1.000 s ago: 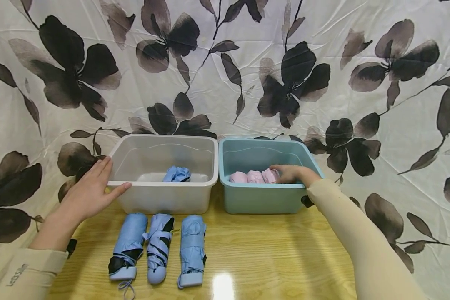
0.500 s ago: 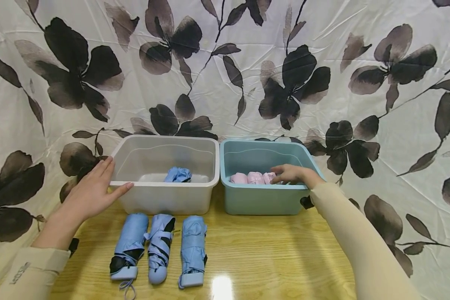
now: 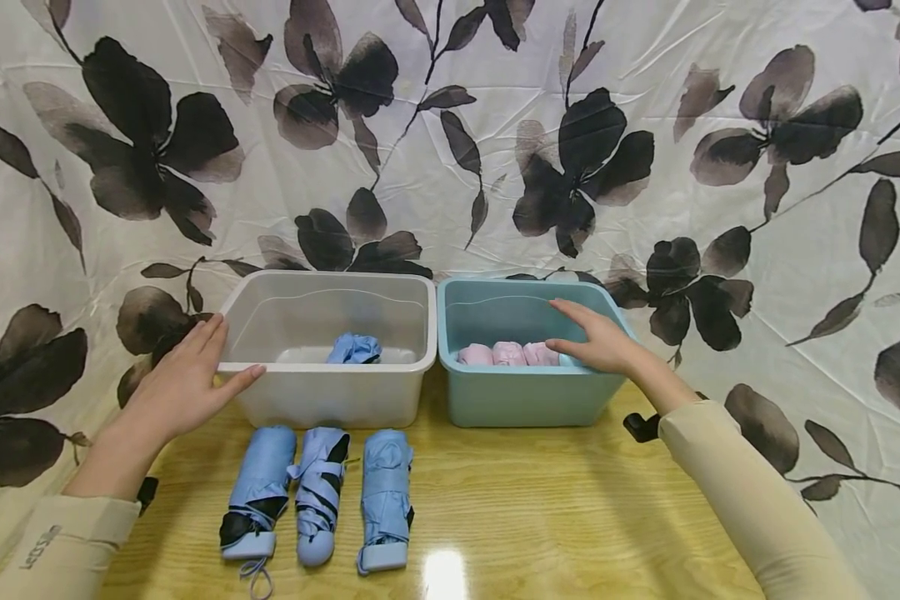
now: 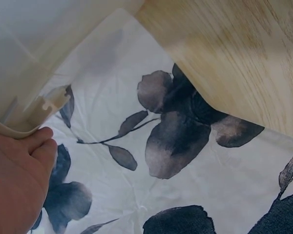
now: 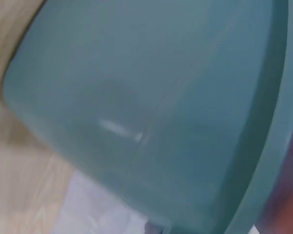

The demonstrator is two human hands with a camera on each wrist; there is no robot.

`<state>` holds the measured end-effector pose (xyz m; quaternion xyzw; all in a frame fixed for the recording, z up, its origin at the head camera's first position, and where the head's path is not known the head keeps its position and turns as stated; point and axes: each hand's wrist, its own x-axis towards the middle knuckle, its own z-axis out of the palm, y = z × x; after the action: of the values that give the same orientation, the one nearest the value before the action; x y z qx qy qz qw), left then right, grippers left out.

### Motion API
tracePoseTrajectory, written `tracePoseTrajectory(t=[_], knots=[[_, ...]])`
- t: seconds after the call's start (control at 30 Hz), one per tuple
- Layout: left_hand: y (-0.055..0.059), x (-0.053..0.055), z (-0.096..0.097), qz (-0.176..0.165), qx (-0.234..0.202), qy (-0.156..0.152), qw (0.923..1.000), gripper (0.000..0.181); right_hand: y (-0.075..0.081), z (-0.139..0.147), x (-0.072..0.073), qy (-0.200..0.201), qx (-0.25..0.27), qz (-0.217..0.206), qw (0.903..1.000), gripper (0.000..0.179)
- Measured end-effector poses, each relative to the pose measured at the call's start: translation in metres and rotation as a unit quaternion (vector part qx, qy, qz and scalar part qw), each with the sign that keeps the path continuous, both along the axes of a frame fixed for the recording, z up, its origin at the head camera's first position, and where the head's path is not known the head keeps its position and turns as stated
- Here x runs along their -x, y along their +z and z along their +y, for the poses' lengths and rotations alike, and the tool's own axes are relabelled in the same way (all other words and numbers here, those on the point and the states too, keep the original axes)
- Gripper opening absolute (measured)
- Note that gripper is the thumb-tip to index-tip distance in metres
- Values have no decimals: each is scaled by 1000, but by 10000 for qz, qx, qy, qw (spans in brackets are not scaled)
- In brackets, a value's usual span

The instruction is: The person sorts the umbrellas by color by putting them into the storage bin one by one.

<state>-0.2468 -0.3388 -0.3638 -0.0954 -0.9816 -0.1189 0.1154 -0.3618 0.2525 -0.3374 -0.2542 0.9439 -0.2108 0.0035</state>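
Note:
My left hand rests on the left front corner of a pale grey bin, thumb over the front rim and straight fingers along the side. One bunched blue folded umbrella lies inside that bin. My right hand is over the right side of a teal bin, fingers spread and holding nothing. Pink rolled bundles lie in a row in the teal bin, with a bit of pale blue beside them, partly behind the hand. The right wrist view is filled mostly by the teal bin's outer wall.
Three blue folded umbrellas lie on the wooden table before the grey bin: a left one with a cord loop, a middle one with a round handle end, and a right one. A floral cloth hangs behind the bins.
My right hand has let go of the rightmost pink bundle and lifted up and to the right, fingers spreading. My left hand stays at the grey bin's corner.

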Motion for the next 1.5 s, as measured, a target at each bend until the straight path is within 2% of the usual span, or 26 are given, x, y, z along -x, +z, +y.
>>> tracePoseTrajectory(t=[0.2, 0.43, 0.6, 0.9, 1.17, 1.37, 1.5], knots=[[-1, 0, -1, 40, 17, -51, 10000, 99, -1, 20, -23, -301, 125, 542, 9980, 88], [-2, 1, -1, 34, -19, -74, 10000, 99, -11, 54, -38, -799, -267, 980, 9916, 91], [-3, 1, -1, 24, -49, -108, 9999, 100, -15, 69, -43, -1032, -414, 773, 9908, 94], [-2, 2, 0, -34, -47, -98, 9999, 99, -26, 77, -36, -979, -506, 569, 9923, 93], [1, 1, -3, -6, -133, -58, 9999, 100, -22, 72, -34, -976, -626, 465, 9922, 93], [-2, -3, 2, 363, -342, 3, 9988, 105, -23, 73, -35, -979, -547, 411, 9928, 93], [-3, -10, 8, 776, -730, 83, 9943, 102, -26, 75, -35, -980, -445, 404, 9934, 94]])
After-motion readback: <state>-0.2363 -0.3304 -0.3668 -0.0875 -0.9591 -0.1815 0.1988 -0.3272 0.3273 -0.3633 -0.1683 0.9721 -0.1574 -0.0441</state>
